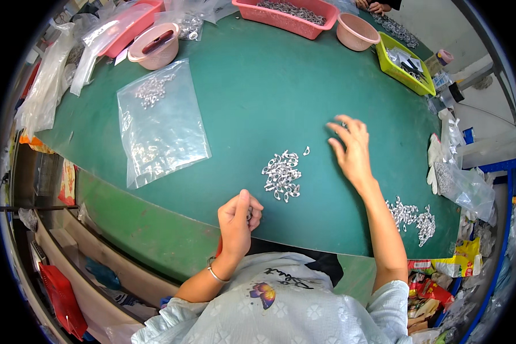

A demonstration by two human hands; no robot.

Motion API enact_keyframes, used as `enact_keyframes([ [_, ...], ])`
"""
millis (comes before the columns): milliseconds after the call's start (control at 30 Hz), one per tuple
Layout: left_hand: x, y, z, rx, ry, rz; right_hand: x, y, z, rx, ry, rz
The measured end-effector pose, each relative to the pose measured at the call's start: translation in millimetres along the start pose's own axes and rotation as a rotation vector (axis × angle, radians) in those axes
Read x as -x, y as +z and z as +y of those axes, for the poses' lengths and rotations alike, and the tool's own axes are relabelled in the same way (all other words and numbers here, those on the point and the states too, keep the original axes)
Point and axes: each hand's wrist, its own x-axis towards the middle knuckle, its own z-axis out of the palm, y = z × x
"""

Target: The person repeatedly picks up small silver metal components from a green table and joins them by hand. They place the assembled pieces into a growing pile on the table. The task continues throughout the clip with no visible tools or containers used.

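On my remote feed, the pile of metal pieces [281, 176] is longest from near to far, with a loose piece [307, 151] just beside its far-right edge, nearer the right hand [353, 152]. I see that hand right of the pile, fingers spread; the left hand [234, 219], near-left of the pile, curls around metal [249, 214] I cannot clearly distinguish.

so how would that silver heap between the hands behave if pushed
The silver heap would probably spread rather than tip, being low and loose. Its small pieces look metallic, so likely stiff; their visible holes suggest they're light.
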Motion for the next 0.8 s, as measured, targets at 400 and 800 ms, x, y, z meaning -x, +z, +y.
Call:
enact_keyframes([
  [400, 15, 24, 7, 0.07, -0.216, -0.076, 46, -24, -71, -1.238, 0.6, -0.238],
  [800, 37, 55, 24, -0.392, 0.113, -0.266, 92, -64, -115, -1.191, 0.375, 0.024],
])
